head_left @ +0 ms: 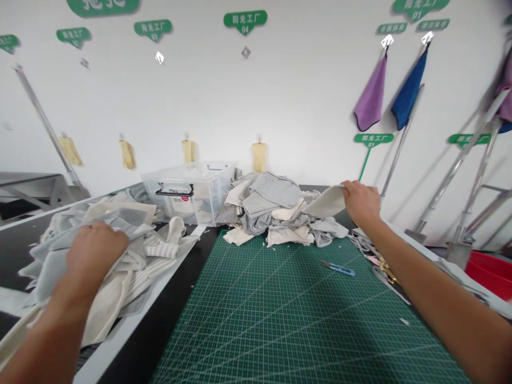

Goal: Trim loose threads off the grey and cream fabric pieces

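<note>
One pale cloth piece point(328, 202) pinched in our right hand point(362, 201) | at the right side of the middle fabric pile point(274, 192) | our left hand point(96, 245) on the left fabric pile point(138, 253), fingers hidden; we cannot tell its grip

Both bare forearms point(432, 290) reach forward, the left hand point(98, 242) back-up beyond the left side of the green cutting mat point(280, 320) with its fingers curled under and mostly hidden, the right hand point(362, 200) raised near the mat's far right corner, its fingers bent in a pinch.
</note>
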Motion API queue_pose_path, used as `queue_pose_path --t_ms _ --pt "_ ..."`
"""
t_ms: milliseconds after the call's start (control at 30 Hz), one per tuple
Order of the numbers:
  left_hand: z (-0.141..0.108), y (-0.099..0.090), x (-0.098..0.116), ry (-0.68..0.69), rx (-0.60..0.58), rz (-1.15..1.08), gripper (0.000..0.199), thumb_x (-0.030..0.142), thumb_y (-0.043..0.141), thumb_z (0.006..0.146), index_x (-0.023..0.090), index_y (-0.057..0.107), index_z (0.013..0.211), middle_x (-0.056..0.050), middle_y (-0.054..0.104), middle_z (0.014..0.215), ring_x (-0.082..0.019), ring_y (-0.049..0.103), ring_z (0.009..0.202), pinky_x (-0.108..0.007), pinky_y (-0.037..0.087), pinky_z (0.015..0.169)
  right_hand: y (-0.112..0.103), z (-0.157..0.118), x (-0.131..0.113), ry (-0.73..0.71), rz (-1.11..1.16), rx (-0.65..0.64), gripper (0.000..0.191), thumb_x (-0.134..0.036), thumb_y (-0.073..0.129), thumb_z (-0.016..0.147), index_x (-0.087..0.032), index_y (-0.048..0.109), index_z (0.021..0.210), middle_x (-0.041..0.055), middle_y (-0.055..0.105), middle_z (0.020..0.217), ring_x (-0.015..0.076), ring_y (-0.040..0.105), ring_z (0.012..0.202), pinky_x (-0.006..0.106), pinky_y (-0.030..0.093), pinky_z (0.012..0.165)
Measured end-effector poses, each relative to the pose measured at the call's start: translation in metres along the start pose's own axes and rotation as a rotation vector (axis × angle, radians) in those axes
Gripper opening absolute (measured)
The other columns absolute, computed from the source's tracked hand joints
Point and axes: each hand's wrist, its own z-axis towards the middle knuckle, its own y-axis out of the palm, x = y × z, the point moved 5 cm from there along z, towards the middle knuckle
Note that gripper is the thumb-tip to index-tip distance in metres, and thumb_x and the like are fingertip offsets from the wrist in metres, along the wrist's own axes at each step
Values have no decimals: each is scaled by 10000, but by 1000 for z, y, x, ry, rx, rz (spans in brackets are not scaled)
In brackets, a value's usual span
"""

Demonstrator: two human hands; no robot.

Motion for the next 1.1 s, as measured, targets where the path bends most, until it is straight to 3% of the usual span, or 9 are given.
queue_pose_path --t_ms 100,167,333,500,633,733,867,967,1100 --pt "-5 11 32 -48 99 148 495 301 458 872 56 530 1296 -214 616 1282 -394 526 1226 -518 377 1036 -44 7 9 49 74 79 359 -342 365 1063 -163 620 1243 177 662 1155 221 581 905 341 297 758" --pt "-15 36 65 39 4 35 407 336 444 918 156 577 1257 -118 683 1186 -300 613 1101 -453 433 1009 -67 2 10 85 196 64 340 -390 432 1042 -175 633 1212 160 679 1133 204 581 891 322 306 735" --pt "-86 120 160 215 -636 -716 410 418 526 917 185 563 1253 -113 682 1129 -228 663 966 -373 551 837 -80 -55 -26 273 1060 -290 327 -467 612 931 -209 669 1124 64 715 983 182 632 784 289 469 682" --pt "-159 168 221 157 -1092 -1214 464 500 559 925 186 601 1264 -181 623 1292 -299 635 1106 -463 578 859 -35 -143 -80 563 1510 -490 411 -457 702 852 -236 672 1198 63 744 1069 218 696 869 283 550 660" --pt "-176 197 230 55 -1182 -1496 435 491 531 939 187 636 1232 -180 647 1257 -336 619 1131 -533 574 868 28 -200 -112 790 1612 -659 414 -412 716 816 -214 669 1176 96 756 1089 254 727 869 318 576 648" --pt "-175 217 220 -85 -1165 -1571 471 542 499 941 150 653 1153 -184 666 1167 -312 670 1016 -523 584 843 56 -224 -127 837 1587 -740 339 -384 699 817 -204 661 1101 88 758 1038 236 729 846 310 580 646" --pt "-177 224 212 -115 -1121 -1574 521 593 469 949 146 636 1157 -184 647 1196 -291 686 974 -481 612 768 62 -238 -135 782 1447 -772 335 -402 664 823 -215 595 1092 38 719 828 217 696 668 320 563 528" --pt "-184 227 210 -73 -1076 -1464 494 556 530 940 142 622 1193 -189 660 1185 -267 688 941 -449 624 736 57 -239 -139 584 1317 -782 366 -412 615 842 -245 563 1164 -9 670 753 207 668 618 314 545 493" --pt "-190 236 208 -45 -1008 -1291 461 489 587 922 121 602 1199 -180 697 1060 -253 698 850 -432 628 670 41 -235 -139 307 977 -669 249 -366 556 858 -255 663 1053 18 672 871 210 663 756 364 567 682"
